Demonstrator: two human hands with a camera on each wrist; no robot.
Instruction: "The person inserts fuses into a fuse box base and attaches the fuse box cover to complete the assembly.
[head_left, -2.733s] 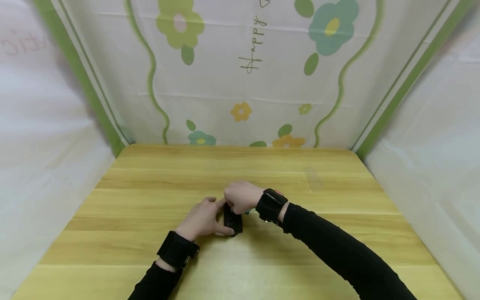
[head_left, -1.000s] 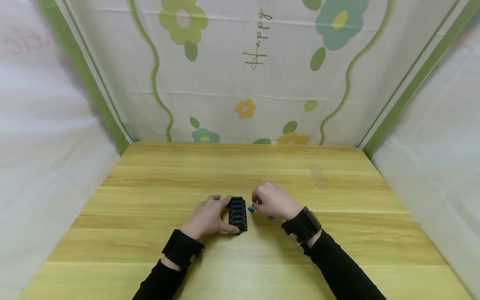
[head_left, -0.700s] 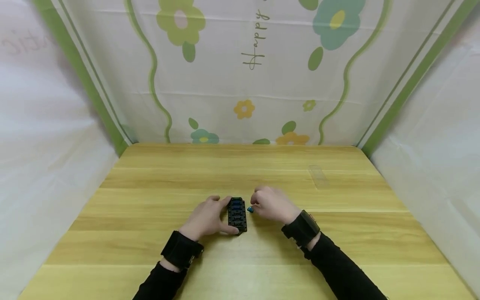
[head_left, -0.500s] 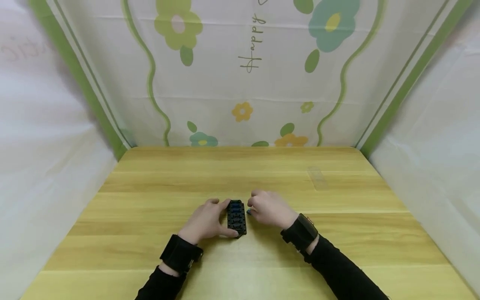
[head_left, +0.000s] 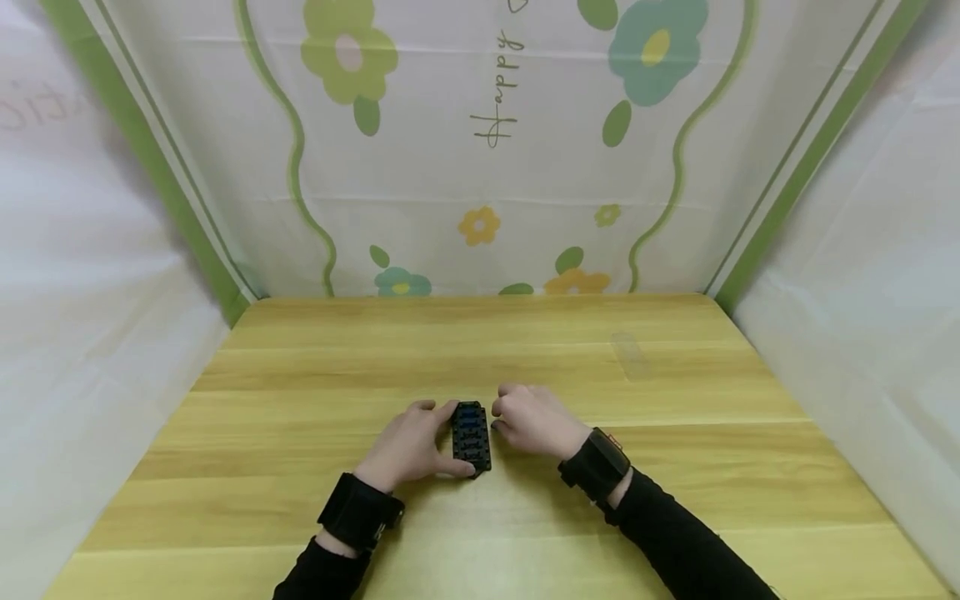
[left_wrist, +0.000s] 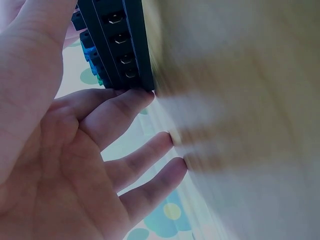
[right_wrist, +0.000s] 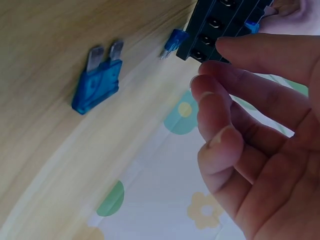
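My left hand (head_left: pixel 405 450) grips a black fuse box (head_left: pixel 471 450) by its two ends, thumb at the near end and forefinger at the far end. Blue fuses (left_wrist: pixel 91 57) and a green one (left_wrist: pixel 100 79) sit in the box at its far end; the nearer slots look dark. Just right of the box is my right hand (head_left: pixel 540 423), its fingers loosely bent. In the right wrist view its thumb and forefinger stand a little apart with nothing visible between them. One blue blade fuse (right_wrist: pixel 173 42) lies close beside the box, and another blade fuse (right_wrist: pixel 97 85) lies farther off; the head view hides both.
Everything rests on a wood-grain table (head_left: pixel 300 358). A clear flat strip (head_left: pixel 630 357) lies toward its back right. White cloth with printed flowers (head_left: pixel 480 225) hangs at the back, with white cloth on both sides.
My right hand has moved from over the fuse box to the tabletop right of it, then slightly closer to the box. Its fingers now cover the loose fuses. The left hand keeps its grip.
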